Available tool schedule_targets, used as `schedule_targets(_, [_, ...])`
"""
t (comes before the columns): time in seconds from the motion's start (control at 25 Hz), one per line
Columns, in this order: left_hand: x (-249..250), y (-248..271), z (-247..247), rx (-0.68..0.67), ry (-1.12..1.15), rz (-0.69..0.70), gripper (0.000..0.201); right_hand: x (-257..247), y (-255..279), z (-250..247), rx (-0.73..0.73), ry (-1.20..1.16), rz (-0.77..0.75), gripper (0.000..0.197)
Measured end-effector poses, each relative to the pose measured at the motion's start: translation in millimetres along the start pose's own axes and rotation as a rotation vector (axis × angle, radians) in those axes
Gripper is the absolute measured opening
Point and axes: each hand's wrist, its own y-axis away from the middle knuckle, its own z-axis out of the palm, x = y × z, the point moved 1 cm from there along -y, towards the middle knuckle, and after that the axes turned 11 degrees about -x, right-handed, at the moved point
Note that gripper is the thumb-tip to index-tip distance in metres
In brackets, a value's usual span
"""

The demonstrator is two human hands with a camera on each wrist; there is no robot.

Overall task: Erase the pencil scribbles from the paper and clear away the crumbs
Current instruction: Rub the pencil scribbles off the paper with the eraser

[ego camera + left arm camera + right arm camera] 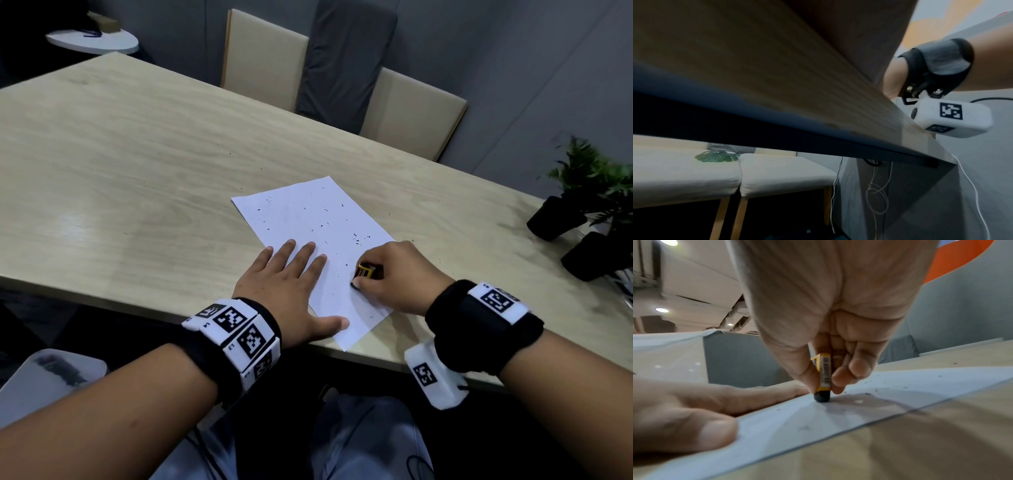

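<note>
With my left hand (286,284) flat on the paper (320,226) at the counter's (137,164) near edge, my right hand (394,277) pinches the eraser (823,386); I should rub with short, light strokes.

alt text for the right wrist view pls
The right hand pinches a yellow-sleeved eraser, dark tip pressed onto the white paper. The left hand lies flat on the sheet; dark crumbs dot it.
</note>
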Motion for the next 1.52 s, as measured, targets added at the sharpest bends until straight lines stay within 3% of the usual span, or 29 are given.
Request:
schedule_targets(0.2, [-0.2, -0.5, -0.2, 0.014, 0.009, 0.003, 0.104, -21.8, 6.2, 17.4, -0.117, 0.001, -0.118, 0.014])
schedule_targets(0.4, [-0.2, 0.1, -0.6, 0.003, -0.001, 0.001, 0.104, -0.9, -12.3, -2.9, 0.008, 0.009, -0.012, 0.019])
schedule_targets(0.56, [-0.8, -1.8, 0.4, 0.009, 0.004, 0.005, 0.105, -18.9, -6.1, 11.5, -0.131, 0.040, -0.140, 0.018])
schedule_targets(0.76, [-0.9, -0.9, 0.0, -0.001, 0.005, 0.007, 0.104, 6.1, -31.1, -14.5, -0.003, 0.002, 0.047, 0.014])
schedule_targets(0.92, [-1.1, -0.7, -0.9, -0.010, 0.006, 0.012, 0.104, -11.0, -23.9, -0.6, -0.097, 0.035, -0.082, 0.012])
schedule_targets(1.08, [-1.0, -0.2, -1.4, -0.009, 0.007, 0.011, 0.105, 7.5, -40.9, -16.1, 0.018, -0.009, 0.056, 0.016])
schedule_targets(1.24, [-0.6, 0.4, -2.4, -0.021, 0.008, -0.003, 0.109, -13.9, -40.2, -3.2, -0.074, 0.040, -0.057, 0.016])
schedule_targets(1.4, [0.2, 1.0, -3.3, -0.042, 0.002, -0.007, 0.111, -5.5, -51.1, -12.9, 0.013, 0.003, 0.019, 0.018])
schedule_targets(1.52, [0.1, 1.6, -4.0, -0.048, 0.007, -0.016, 0.112, -16.2, -47.0, -4.6, -0.049, 0.019, -0.049, 0.016])
